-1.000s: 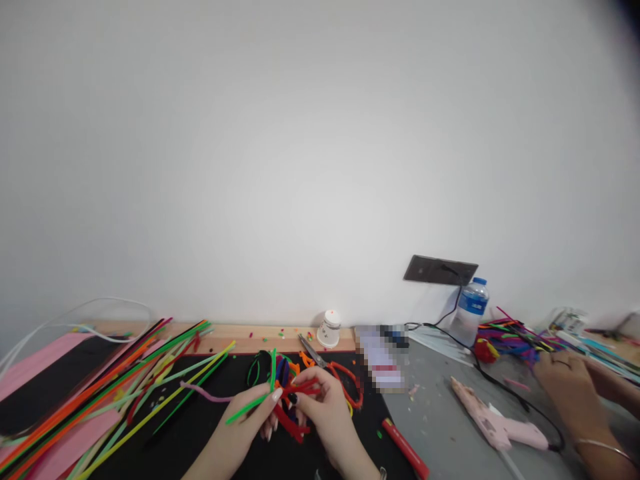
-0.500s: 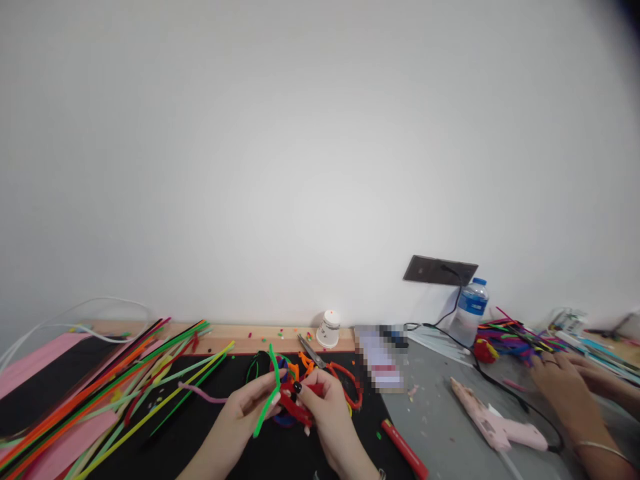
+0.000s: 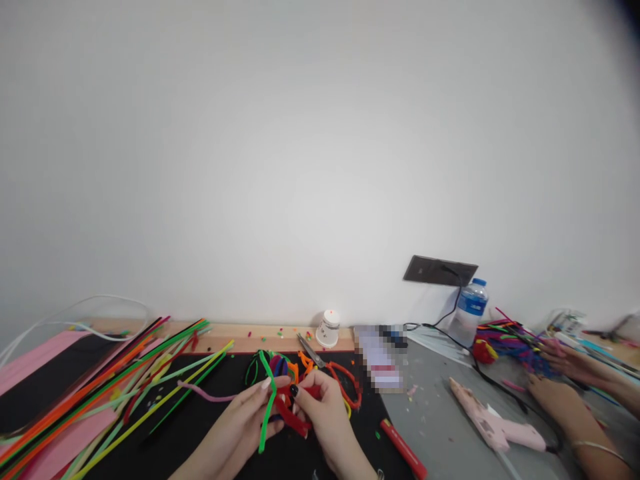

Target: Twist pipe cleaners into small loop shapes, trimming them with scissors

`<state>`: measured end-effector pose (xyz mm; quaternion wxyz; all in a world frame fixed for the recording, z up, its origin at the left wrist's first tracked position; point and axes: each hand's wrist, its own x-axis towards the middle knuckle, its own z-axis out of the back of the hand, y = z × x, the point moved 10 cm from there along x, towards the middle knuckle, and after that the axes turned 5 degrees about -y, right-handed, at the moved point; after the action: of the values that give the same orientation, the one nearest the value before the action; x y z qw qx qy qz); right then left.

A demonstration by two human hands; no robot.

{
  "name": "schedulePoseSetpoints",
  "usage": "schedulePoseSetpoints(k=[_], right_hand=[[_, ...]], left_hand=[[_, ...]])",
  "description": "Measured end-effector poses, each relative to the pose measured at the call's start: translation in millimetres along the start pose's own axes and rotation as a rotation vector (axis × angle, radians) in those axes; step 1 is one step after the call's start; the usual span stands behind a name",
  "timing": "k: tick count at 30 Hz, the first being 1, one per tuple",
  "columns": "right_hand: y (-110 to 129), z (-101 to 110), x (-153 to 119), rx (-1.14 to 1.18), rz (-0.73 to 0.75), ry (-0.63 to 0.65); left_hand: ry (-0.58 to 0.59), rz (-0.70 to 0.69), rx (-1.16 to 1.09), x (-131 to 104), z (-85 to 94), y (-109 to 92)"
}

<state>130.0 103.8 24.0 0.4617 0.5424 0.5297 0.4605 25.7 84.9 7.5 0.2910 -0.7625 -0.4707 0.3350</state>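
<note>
Pipe cleaner (image 3: 267,417), bright green, pinched in my left hand (image 3: 245,419), red fuzzy piece (image 3: 294,420) gripped by my right hand (image 3: 324,408), both above black mat (image 3: 165,457), scissors (image 3: 321,362) lying just beyond.

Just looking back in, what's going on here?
The person's left hand holds a green strip; the right hand pinches a red piece beside it, over a black mat. Scissors lie just beyond. At the right, a co-worker's hands are at some coloured strips, near a glue gun.
</note>
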Motion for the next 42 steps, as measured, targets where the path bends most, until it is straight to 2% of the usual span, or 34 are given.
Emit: schedulePoseSetpoints(k=[5,9,12,17,22,29,37,42], right_hand=[[1,-5,-2,-0.026,0.0,0.032],[0,-6,-2,0.001,-0.029,0.043],[1,-7,-2,0.035,-0.037,0.049],[-2,-4,0,0.05,-0.031,0.029],[-5,-3,0,0.064,-0.026,0.019],[-4,-4,-1,0.044,-0.022,0.016],[-5,-7,-2,0.038,-0.034,0.035],[-8,-9,0,0.05,-0.043,0.042]], left_hand=[[-0.058,0.0,-0.016,-4,1.4,0],[0.016,-0.012,0.0,-7,-9.2,-4],[0.03,0.002,-0.037,-4,-7.8,-2],[0.086,0.099,-0.188,5,0.7,12],[0.085,0.2,-0.335,7,6.8,23],[0.049,0.12,-0.24,2,1.7,18],[0.01,0.016,-0.204,-6,-13.7,2],[-0.065,0.065,-0.149,-5,-3.7,10]])
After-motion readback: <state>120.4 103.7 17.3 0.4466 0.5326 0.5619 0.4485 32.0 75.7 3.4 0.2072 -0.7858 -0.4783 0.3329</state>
